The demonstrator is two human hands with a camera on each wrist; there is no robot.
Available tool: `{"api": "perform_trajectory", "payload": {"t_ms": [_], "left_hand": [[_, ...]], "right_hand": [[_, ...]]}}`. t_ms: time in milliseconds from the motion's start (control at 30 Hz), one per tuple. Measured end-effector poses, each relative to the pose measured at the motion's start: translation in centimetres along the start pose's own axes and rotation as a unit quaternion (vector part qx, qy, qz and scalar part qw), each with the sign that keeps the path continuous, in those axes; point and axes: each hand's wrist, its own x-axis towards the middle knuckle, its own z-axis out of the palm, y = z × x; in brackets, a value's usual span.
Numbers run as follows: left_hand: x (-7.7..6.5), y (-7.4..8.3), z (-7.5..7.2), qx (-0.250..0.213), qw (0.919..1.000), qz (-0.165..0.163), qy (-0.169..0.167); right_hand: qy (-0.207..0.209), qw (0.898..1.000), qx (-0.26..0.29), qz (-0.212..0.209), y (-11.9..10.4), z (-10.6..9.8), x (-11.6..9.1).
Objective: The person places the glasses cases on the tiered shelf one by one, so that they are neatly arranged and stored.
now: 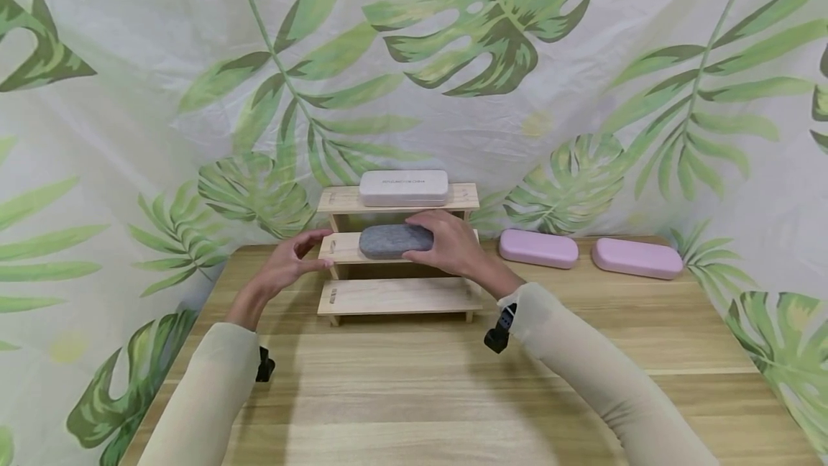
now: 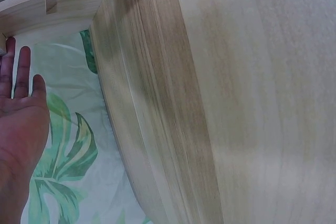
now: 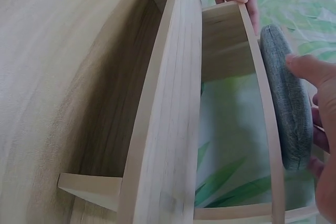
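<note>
A grey fabric glasses case (image 1: 387, 242) lies on the middle step of a three-step wooden rack (image 1: 394, 296). My right hand (image 1: 446, 243) grips its right end, thumb in front and fingers behind; in the right wrist view the thumb presses the case (image 3: 283, 98). At the left end of that step, my left hand (image 1: 287, 265) touches the wood, thumb by the front corner. The left wrist view has this hand (image 2: 21, 124) with its visible fingers straight. A white glasses case (image 1: 404, 188) with small dark lettering sits on the top step.
Two pink glasses cases, one nearer the rack (image 1: 538, 249) and one farther right (image 1: 637, 259), lie along the back of the wooden table (image 1: 414, 394). Behind the table hangs a leaf-print cloth (image 1: 466, 128). The rack stands near the table's back edge.
</note>
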Motion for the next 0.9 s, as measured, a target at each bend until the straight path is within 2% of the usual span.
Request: {"api": "perform_trajectory", "payload": {"t_ms": [200, 367, 900], "left_hand": [[-0.1, 0.1, 0.0, 0.003, 1.0000, -0.002, 0.000], [-0.1, 0.2, 0.0, 0.003, 1.0000, -0.001, 0.000], [0.0, 0.0, 0.1, 0.012, 0.9999, -0.001, 0.002]], "right_hand": [[0.041, 0.998, -0.002, -0.045, -0.2, -0.5, -0.4], [0.050, 0.997, 0.003, -0.064, -0.3, -1.5, -0.9], [0.063, 0.995, 0.013, -0.077, 1.5, -4.4, -3.0]]}}
